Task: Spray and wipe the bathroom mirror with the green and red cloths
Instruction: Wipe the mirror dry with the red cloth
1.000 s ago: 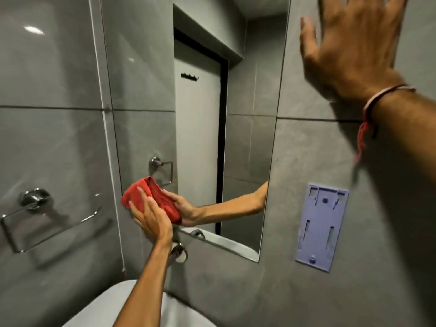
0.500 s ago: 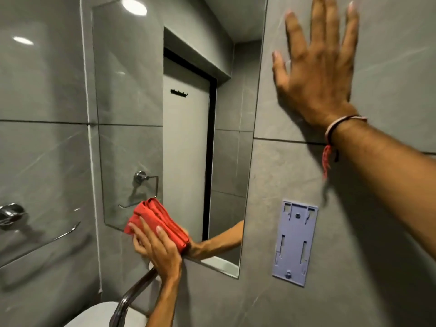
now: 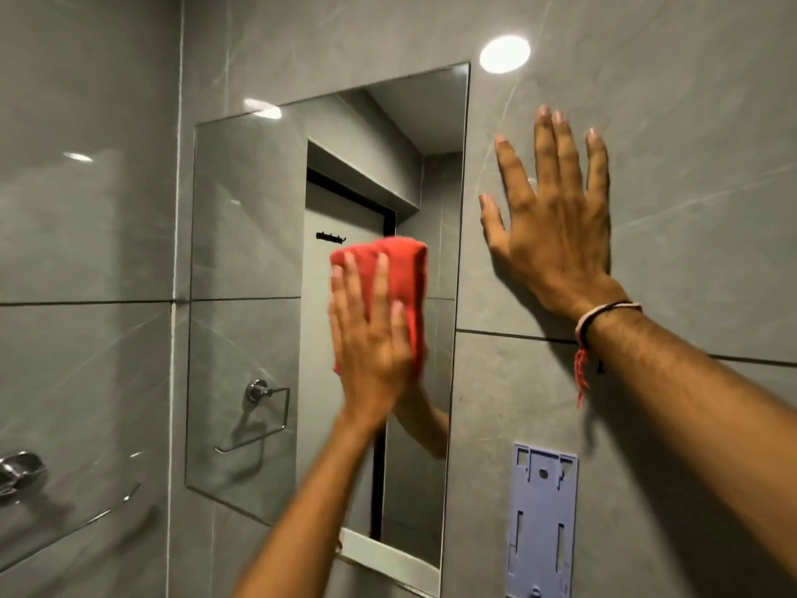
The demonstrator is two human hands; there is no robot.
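The frameless bathroom mirror (image 3: pixel 246 295) is set into the grey tiled wall. My left hand (image 3: pixel 368 334) presses a folded red cloth (image 3: pixel 399 274) flat against the glass, right of the mirror's middle. The cloth sticks out above and to the right of my fingers. My right hand (image 3: pixel 556 235) lies flat with fingers spread on the wall tile just right of the mirror, holding nothing. A thread bracelet sits on that wrist. No green cloth and no spray bottle are in view.
A purple plastic wall bracket (image 3: pixel 541 520) is fixed below my right forearm. On the left wall, a chrome towel holder (image 3: pixel 19 470) juts out. The mirror reflects a door, a hook rack and another towel ring.
My left hand has carried the red cloth from the mirror's lower left edge up to the middle right of the glass. The view has tilted upward; my right hand stays on the wall.
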